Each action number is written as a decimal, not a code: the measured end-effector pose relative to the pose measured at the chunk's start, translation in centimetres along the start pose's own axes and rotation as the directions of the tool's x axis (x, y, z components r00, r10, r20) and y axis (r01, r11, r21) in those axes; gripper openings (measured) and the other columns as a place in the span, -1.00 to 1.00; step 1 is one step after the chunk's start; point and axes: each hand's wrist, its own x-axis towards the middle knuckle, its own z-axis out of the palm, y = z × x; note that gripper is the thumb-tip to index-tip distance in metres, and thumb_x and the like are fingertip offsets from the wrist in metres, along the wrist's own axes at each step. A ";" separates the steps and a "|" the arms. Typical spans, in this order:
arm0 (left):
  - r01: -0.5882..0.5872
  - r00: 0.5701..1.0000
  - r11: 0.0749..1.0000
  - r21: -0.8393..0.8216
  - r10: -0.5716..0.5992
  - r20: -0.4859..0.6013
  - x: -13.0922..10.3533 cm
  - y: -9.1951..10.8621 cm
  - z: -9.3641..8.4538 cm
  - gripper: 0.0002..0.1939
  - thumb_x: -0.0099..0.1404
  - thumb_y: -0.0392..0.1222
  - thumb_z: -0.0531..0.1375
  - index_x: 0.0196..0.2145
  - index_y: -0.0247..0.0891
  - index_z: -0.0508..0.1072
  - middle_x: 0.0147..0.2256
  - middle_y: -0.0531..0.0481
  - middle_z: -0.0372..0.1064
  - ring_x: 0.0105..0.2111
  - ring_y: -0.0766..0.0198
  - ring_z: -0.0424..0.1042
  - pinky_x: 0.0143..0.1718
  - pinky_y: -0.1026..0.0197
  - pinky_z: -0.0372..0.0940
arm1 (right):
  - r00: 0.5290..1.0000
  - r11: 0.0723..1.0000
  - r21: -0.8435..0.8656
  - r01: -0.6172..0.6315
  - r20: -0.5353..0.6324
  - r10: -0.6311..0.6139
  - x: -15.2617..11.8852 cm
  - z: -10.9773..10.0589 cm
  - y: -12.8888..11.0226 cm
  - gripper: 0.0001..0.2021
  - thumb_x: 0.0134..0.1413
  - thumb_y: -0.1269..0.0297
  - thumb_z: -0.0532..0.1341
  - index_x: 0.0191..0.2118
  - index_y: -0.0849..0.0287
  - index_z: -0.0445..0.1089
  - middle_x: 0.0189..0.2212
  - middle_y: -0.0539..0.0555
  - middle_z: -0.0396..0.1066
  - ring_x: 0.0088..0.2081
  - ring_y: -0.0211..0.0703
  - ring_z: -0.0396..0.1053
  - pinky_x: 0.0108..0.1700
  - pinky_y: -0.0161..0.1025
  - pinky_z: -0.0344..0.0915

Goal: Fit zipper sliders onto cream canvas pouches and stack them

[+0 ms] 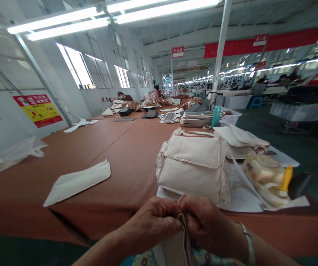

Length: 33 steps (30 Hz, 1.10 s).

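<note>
Both my hands meet at the table's front edge, closed on a cream fabric piece (172,246) with a dark brown edge. My left hand (155,218) pinches its upper edge from the left. Pressed against it from the right is my right hand (207,223), fingers curled round the same edge. The lower part of the piece hangs down toward my lap. Just beyond my hands lies a stack of cream fabric bag pieces (193,159). A single flat cream panel (78,183) rests to the left on the brown table (131,166).
At right, a glue-stained plastic container (264,173) holds a yellow-handled tool (286,179) on white sheets. More cream pieces (240,138), a teal bottle (216,116) and stacked panels (195,119) stand behind. A clear plastic bag (17,153) lies far left.
</note>
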 end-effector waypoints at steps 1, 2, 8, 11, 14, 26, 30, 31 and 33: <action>0.011 1.000 1.000 -0.008 -0.011 0.003 0.0 0.1 0.1 -0.97 0.06 -0.33 0.12 -0.51 -0.32 0.32 -0.51 0.11 0.08 -0.51 0.40 0.01 -0.52 0.31 -0.09 | 0.997 0.993 0.090 -0.081 0.028 0.079 0.1 -0.3 0.2 -0.83 0.02 0.59 0.05 -0.35 0.18 0.26 -0.45 -0.01 0.30 -0.41 -0.23 0.26 -0.34 -0.31 0.21; 0.021 1.000 1.000 -0.013 -0.021 0.007 -0.1 0.2 0.2 -0.98 0.04 -0.33 0.11 -0.52 -0.33 0.33 -0.51 0.11 0.09 -0.51 0.40 0.01 -0.52 0.31 -0.09 | 0.987 0.968 0.199 -0.156 0.073 0.144 0.1 -0.6 0.3 -0.85 0.04 0.56 0.04 -0.36 0.19 0.27 -0.46 -0.02 0.31 -0.43 -0.25 0.25 -0.35 -0.32 0.21; 0.051 0.997 0.999 0.017 -0.050 -0.061 -0.2 0.4 0.0 -0.88 0.04 -0.28 0.12 -0.46 -0.37 0.43 -0.51 0.10 0.13 -0.50 0.39 0.05 -0.50 0.32 -0.05 | 0.973 0.905 0.360 -0.226 0.125 0.193 -0.5 -2.0 -0.2 -0.85 0.26 0.30 0.07 -0.26 0.23 0.33 -0.39 0.04 0.33 -0.36 -0.21 0.26 -0.30 -0.29 0.23; 0.043 0.996 0.999 0.006 -0.042 -0.084 -0.1 0.3 0.0 -0.88 0.05 -0.28 0.13 -0.45 -0.37 0.44 -0.46 0.08 0.19 -0.46 0.38 0.10 -0.47 0.33 -0.01 | 0.997 0.985 0.168 -0.040 0.075 0.028 -0.9 -1.7 -1.2 -0.92 0.22 0.36 0.12 -0.22 0.20 0.34 -0.33 0.06 0.35 -0.31 -0.19 0.28 -0.24 -0.27 0.22; 0.050 0.996 0.999 -0.004 -0.050 -0.072 0.0 0.2 0.2 -0.90 0.06 -0.29 0.13 -0.45 -0.35 0.42 -0.49 0.10 0.18 -0.50 0.39 0.08 -0.49 0.34 -0.03 | 0.997 0.994 0.103 0.025 0.070 -0.033 -0.9 -1.3 -1.9 -0.92 0.21 0.44 0.10 -0.29 0.17 0.31 -0.37 0.03 0.33 -0.33 -0.22 0.28 -0.27 -0.30 0.20; 0.041 0.998 0.999 0.018 -0.041 -0.039 0.0 -0.1 0.7 -0.93 0.12 -0.28 0.09 -0.47 -0.31 0.34 -0.54 0.12 0.05 -0.55 0.41 -0.05 -0.55 0.33 -0.10 | 0.891 0.644 0.618 -0.451 0.270 0.365 -0.6 -0.3 -0.8 -0.71 0.24 0.06 0.08 -0.38 0.17 0.16 -0.52 -0.10 -0.02 -0.49 -0.31 -0.11 -0.50 -0.37 -0.09; -0.009 0.997 0.998 0.070 0.015 -0.077 -0.1 0.0 0.9 -0.88 0.17 -0.23 0.12 -0.48 -0.32 0.33 -0.49 0.10 0.08 -0.49 0.38 0.00 -0.51 0.33 -0.04 | 0.926 0.724 0.579 -0.374 0.195 0.323 -0.6 -0.1 -1.5 -0.65 0.14 0.00 0.22 -0.35 0.20 0.18 -0.49 -0.09 0.05 -0.45 -0.30 -0.04 -0.45 -0.36 -0.03; -0.017 0.996 0.996 0.086 0.024 -0.082 -0.1 0.0 0.9 -0.87 0.18 -0.23 0.12 -0.48 -0.32 0.34 -0.48 0.09 0.08 -0.48 0.37 0.01 -0.49 0.33 -0.02 | 0.931 0.748 0.556 -0.363 0.183 0.316 -0.6 -0.2 -1.6 -0.67 0.09 0.06 0.27 -0.36 0.21 0.19 -0.49 -0.09 0.07 -0.44 -0.30 -0.03 -0.43 -0.36 -0.02; -0.031 0.996 0.993 0.117 0.041 -0.082 0.0 0.0 1.0 -0.88 0.20 -0.26 0.10 -0.47 -0.33 0.34 -0.47 0.09 0.08 -0.45 0.36 0.01 -0.46 0.33 -0.01 | 0.928 0.777 0.508 -0.372 0.173 0.331 -0.6 -0.3 -1.8 -0.74 0.07 0.18 0.29 -0.37 0.23 0.22 -0.50 -0.09 0.11 -0.44 -0.30 0.01 -0.42 -0.35 0.01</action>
